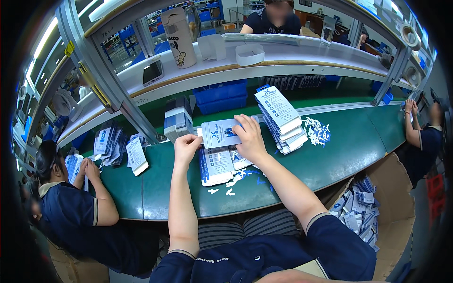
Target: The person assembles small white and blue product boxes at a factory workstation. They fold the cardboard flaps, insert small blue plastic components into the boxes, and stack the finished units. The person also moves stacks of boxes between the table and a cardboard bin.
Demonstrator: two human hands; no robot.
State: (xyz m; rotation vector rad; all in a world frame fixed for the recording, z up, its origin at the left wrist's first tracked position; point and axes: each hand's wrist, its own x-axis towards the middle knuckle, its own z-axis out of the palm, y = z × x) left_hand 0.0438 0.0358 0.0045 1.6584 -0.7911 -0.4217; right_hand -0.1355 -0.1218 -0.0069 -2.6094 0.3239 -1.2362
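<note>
A flat white and blue cardboard package (218,133) is held level over the green table. Its left end is pinched between the thumb and fingers of my left hand (187,147). My right hand (250,137) lies over its right end, fingers curled across the face. Directly beneath and in front are more flat packages (217,166), partly covered by my hands. Small white paper scraps (241,176) are scattered beside them. To the right of my right hand rises a tall stack of the same packages (279,113).
A heap of white and blue scraps (317,131) lies beyond the stack. Bundled cards (178,119) and a blue bin (221,95) stand behind. A large carton (394,207) at right holds many packages. A shelf (283,54) crosses above; co-workers (71,203) sit at both sides.
</note>
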